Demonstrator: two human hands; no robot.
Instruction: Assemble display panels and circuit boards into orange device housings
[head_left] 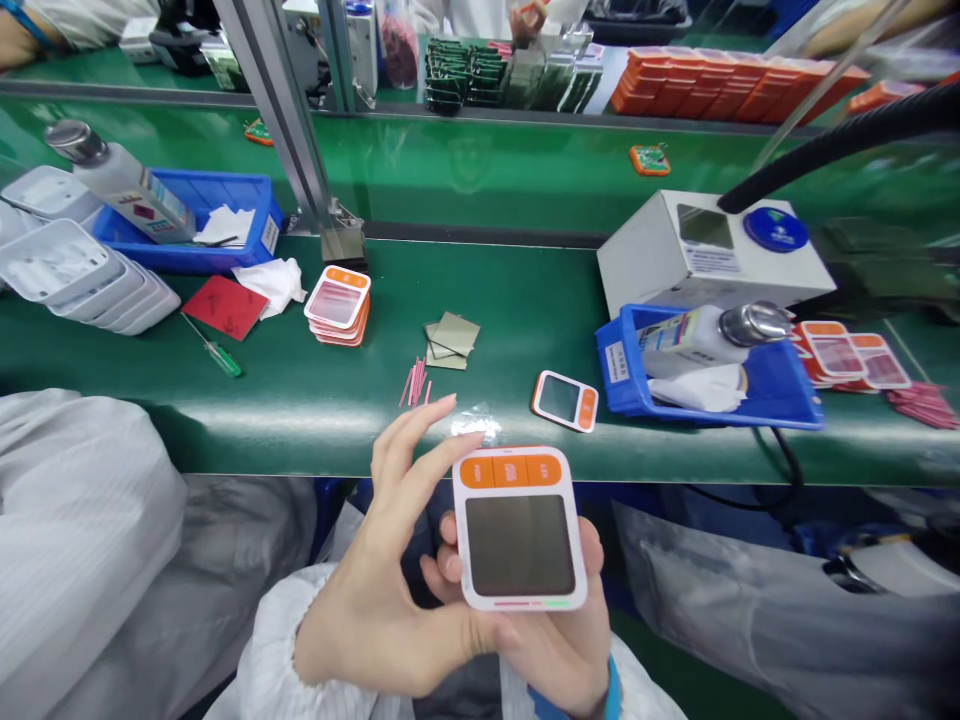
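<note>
A white square device with an orange button strip and a dark grey screen is held up in front of me, screen facing me. My right hand grips it from behind, fingers curled round its sides. On its left side is my left hand, fingers stretched out and apart from the thumb. Its index fingertip is at the device's top left corner; whether it touches is unclear. The left thumb lies below the bottom edge, over the right palm. Past the hands, a similar device lies on the green bench.
On the bench are stacked orange-and-white frames, grey-green squares, pink strips, a screwdriver and a red sheet. Blue bins with bottles stand left and right. A metal post rises at the back.
</note>
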